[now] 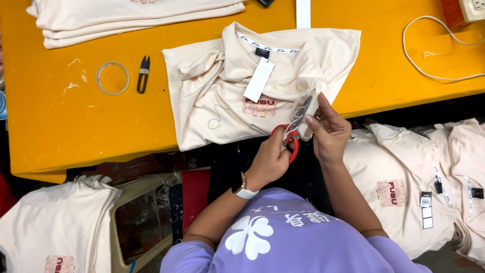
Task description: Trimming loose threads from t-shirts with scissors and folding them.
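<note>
A cream T-shirt [212, 96] with a white hang tag [259, 80] and a pink chest print lies face up on the yellow table [60, 126]. My left hand [270, 159], with a watch on its wrist, grips red-handled scissors [293, 139] whose blades point up toward the shirt's lower right corner. My right hand [329, 132] pinches a clear plastic piece [306, 105] around the blade tips, right at that corner. Both hands hover just off the table's front edge.
Black thread snips [144, 74] and a thin ring [112, 78] lie at the table's left. Folded cream shirts [126, 17] are stacked at the far left. A white cable [429, 60] runs at the far right. More cream shirts are heaped at the right [414, 187] and lower left [55, 227].
</note>
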